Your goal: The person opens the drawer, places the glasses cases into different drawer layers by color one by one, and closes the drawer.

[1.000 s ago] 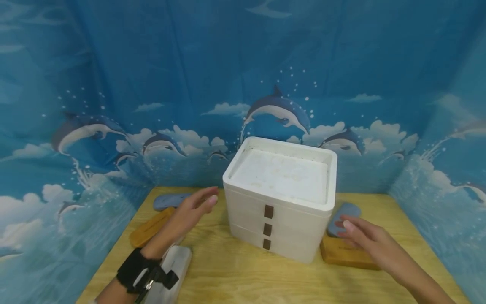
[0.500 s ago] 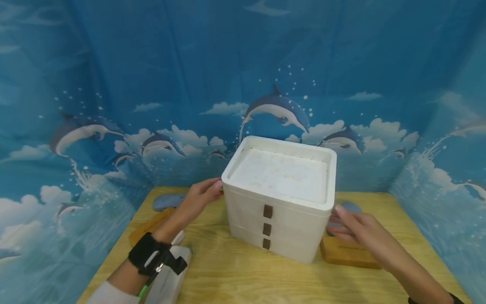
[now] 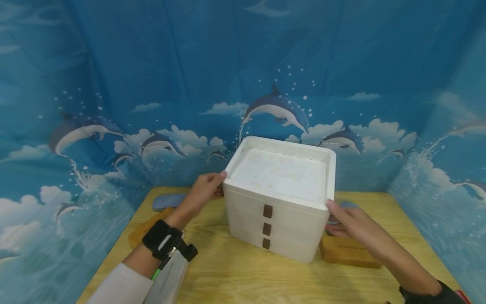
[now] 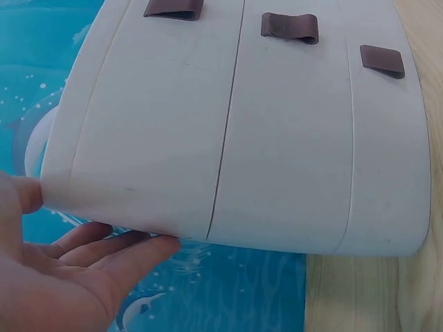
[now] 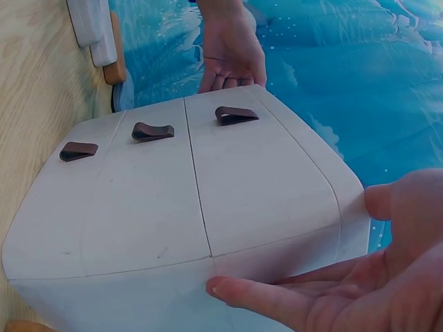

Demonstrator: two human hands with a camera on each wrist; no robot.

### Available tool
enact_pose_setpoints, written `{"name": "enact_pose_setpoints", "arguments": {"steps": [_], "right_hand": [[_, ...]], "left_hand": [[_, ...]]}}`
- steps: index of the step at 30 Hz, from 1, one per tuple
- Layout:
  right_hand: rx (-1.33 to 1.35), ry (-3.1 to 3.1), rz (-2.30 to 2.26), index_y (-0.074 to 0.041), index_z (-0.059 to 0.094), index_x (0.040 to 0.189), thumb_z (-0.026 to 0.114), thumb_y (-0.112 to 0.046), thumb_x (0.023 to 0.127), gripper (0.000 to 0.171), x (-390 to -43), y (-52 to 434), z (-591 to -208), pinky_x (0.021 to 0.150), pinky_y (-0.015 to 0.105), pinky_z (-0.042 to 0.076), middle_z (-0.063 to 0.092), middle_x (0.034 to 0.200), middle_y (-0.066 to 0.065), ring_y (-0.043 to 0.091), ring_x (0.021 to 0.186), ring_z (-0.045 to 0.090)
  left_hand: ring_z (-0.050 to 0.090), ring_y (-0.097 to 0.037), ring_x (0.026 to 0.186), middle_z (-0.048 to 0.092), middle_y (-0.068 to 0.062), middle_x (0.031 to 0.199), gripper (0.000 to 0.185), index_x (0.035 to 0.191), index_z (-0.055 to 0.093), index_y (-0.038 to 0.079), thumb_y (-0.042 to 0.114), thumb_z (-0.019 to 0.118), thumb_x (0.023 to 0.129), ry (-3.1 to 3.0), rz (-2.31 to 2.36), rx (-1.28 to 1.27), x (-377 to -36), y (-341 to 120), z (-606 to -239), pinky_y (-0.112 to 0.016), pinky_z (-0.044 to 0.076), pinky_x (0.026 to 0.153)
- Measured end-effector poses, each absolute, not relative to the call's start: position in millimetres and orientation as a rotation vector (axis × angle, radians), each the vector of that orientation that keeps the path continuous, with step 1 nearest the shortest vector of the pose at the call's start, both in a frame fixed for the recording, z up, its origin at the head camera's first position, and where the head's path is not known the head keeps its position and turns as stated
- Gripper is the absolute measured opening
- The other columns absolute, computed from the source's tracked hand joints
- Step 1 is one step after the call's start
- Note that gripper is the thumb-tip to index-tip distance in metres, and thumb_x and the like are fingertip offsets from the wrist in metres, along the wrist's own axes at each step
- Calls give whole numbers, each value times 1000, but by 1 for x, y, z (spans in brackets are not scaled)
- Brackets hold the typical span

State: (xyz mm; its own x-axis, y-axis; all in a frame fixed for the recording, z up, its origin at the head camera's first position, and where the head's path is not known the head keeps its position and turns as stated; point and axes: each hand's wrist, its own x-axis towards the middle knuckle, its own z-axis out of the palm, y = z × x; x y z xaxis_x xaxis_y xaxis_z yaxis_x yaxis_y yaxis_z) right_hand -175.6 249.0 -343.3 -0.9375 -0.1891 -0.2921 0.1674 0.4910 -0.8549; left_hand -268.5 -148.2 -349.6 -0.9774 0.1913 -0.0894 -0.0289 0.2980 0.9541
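Note:
A white drawer box [image 3: 296, 230] with a recessed top stands on the wooden table [image 3: 235, 278]. Down its front run three brown pull tabs [image 3: 267, 211]. My left hand [image 3: 205, 190] holds its left side, thumb at the top rim and fingers against the side wall. On the opposite side my right hand [image 3: 353, 221] holds the box likewise, thumb at the front right corner of the rim. The right wrist view shows the right hand's fingers [image 5: 263, 294] extended along the side wall. All drawers appear closed.
Beside the box on the right lie an orange-yellow block [image 3: 351, 253] and a blue-grey piece, partly covered by the right hand. To the left are another blue-grey piece [image 3: 165, 202], an orange-yellow block [image 3: 144, 230] and a long white block [image 3: 167, 278]. A dolphin-print curtain [image 3: 212, 55] surrounds the table.
Both hands have closed in from apart on either side and now hold the box by its upper sides. The box has not visibly moved.

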Motion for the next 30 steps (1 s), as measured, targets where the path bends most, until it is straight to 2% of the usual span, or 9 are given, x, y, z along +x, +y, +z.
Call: {"name": "enact_pose_setpoints", "arguments": {"steps": [6,13,20,30], "right_hand": [[-35,2367,-1452,18,36,151,34,-57,110,85,-178,249,-342,96,41,60,53,146,36,42,128,65],[-56,2362,-1465,17,38,150,35,-54,111,81,-176,252,-342,98,43,59,55,145,35,42,128,65],[-94,2343,-1526,15,40,150,37,-50,111,76,-177,256,-345,98,43,59,59,142,32,39,126,67],[-127,2362,-1539,15,43,149,36,-49,112,74,-182,257,-347,98,42,60,61,140,32,38,125,68]], "left_hand": [[66,-35,129,61,-20,146,70,150,50,2,56,52,105,2296,1785,117,-275,-151,-353,-49,54,107],[67,-35,127,65,-21,140,65,144,56,1,52,55,105,2198,1822,175,-278,-155,-352,-53,51,110],[69,-33,125,66,-20,139,65,143,58,2,53,56,104,2192,1821,183,-279,-155,-351,-48,55,105],[68,-33,126,65,-21,140,63,143,57,1,51,55,105,2210,1835,166,-273,-154,-352,-46,56,104]]}}
